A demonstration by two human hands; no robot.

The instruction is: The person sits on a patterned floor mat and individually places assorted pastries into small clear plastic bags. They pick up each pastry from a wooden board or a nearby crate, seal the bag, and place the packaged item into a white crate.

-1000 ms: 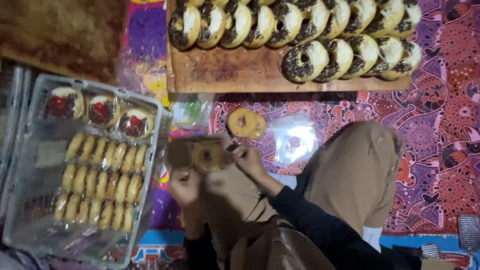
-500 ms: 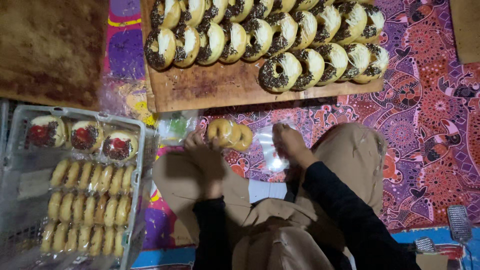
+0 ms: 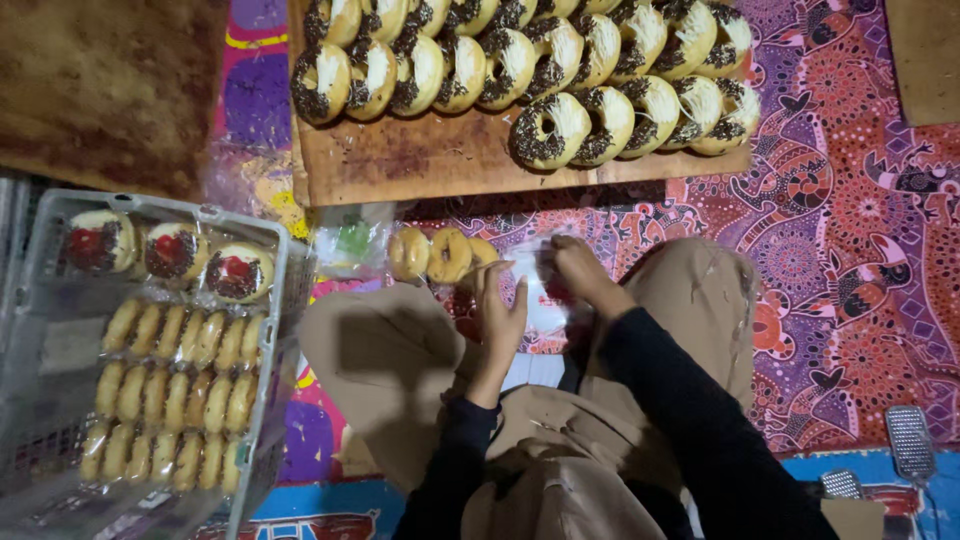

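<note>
Wooden board (image 3: 420,160) of topped doughnuts (image 3: 545,130), clear crate (image 3: 270,330) of packed pastries (image 3: 170,390), patterned cloth (image 3: 850,250)
</note>
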